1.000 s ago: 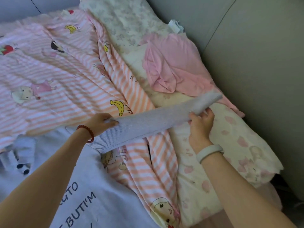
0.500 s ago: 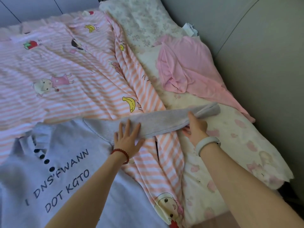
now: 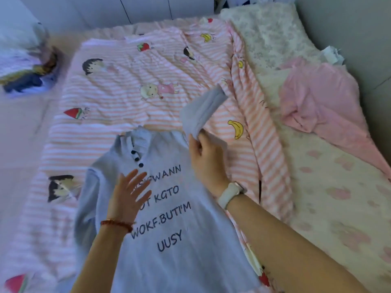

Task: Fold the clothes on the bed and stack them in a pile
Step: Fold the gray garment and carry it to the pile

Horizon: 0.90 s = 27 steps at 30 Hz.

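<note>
1. While its fingers curl round the lifted sleeve (image 3: 202,112) of a pale grey sweater (image 3: 169,240), a person's right hand (image 3: 206,157) holds that sleeve up off the bed, the cuff end pointing away toward the far side; a white wristband (image 3: 230,194) sits on the wrist.
2. Fingers spread wide and straight, the left hand (image 3: 127,197) lies over the sweater's chest and holds nothing; whether the palm presses the cloth cannot be told through the blur. A red bead bracelet (image 3: 116,224) circles that wrist.
3. Front up, the sweater lies flat in the near middle of the bed, its collar away from the person, three dark buttons (image 3: 137,159) at the neck and dark printed lettering (image 3: 167,210) down the chest, partly covered by the left hand.
4. Under the sweater spreads a pink-and-white striped sheet (image 3: 131,102) printed with cartoon children, strawberries and bananas.
5. To the right, well apart from the sweater, a crumpled pink garment (image 3: 317,102) rests on a cream bedcover (image 3: 338,197) with pink blotches, beside the wall.
6. At the far left edge sits a blurred heap of mixed cloth (image 3: 23,66).
</note>
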Available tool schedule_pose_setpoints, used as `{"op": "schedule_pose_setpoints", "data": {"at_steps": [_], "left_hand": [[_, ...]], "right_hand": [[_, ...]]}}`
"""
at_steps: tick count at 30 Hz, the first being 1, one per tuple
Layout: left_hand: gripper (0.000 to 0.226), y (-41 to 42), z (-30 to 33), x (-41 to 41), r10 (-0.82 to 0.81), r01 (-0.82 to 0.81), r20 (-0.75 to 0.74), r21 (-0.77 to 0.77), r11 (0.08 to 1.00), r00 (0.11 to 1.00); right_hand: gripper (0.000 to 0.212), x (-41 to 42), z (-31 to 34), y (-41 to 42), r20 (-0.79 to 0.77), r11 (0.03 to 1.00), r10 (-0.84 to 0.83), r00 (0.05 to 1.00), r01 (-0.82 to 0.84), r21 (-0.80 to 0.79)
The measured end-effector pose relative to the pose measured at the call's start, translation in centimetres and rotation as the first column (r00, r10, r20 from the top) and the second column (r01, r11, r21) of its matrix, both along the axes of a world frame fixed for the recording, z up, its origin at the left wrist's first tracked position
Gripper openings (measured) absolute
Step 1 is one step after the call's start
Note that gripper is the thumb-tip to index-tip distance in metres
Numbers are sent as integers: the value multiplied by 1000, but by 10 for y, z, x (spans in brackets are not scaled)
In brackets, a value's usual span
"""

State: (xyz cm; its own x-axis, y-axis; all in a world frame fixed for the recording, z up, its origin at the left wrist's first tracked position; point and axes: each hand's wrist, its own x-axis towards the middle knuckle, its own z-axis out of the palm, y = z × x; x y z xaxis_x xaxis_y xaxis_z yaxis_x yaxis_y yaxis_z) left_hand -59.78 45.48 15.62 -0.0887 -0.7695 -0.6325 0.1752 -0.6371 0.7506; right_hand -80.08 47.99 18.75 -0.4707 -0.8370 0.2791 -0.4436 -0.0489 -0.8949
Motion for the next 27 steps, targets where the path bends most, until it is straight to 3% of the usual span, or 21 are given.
{"op": "schedule_pose_setpoints", "data": {"at_steps": [3,4,5,6,7,9,12,16,19,21,23,25,27], "left_hand": [[47,4,-1,87,333,-325,-73,108,940,940],[46,6,-6,110,412,-396,-81,156,905,908],[38,12,-11,125,384,-384,24,132,914,923],[26,15,-18,136,285,-308,197,99,946,938],[18,18,-18,147,232,-267,252,115,957,940],[4,17,-41,161,82,-109,469,31,994,879],[17,4,-66,162,151,-173,493,-2,985,857],[56,-16,-88,158,68,-63,686,-32,997,725],[47,-24,-93,153,53,-14,729,-59,998,682],[37,-14,-94,161,69,18,775,-103,995,629],[37,8,-92,176,97,21,845,-127,992,527],[50,32,-93,199,35,-6,882,-36,999,470],[58,50,-98,226,-43,-40,825,80,996,564]], "right_hand": [[16,78,-14,-4,-108,880,472,875,-458,128],[20,99,-26,-1,-169,814,574,801,-537,220],[25,112,-39,3,-216,756,644,734,-567,327],[27,122,-52,8,-234,708,688,687,-566,423],[26,127,-64,13,-234,687,697,678,-537,489],[29,127,-83,22,-235,669,675,699,-446,595],[42,114,-107,30,-336,632,655,677,-246,735],[52,86,-128,25,-381,516,684,622,-42,856],[54,80,-136,25,-345,391,733,586,52,919],[54,95,-133,25,-407,422,708,577,117,899],[54,122,-127,27,-446,485,699,559,88,870],[55,158,-124,36,-398,505,737,547,-53,861],[54,196,-122,46,-334,495,787,519,-208,844]]}}
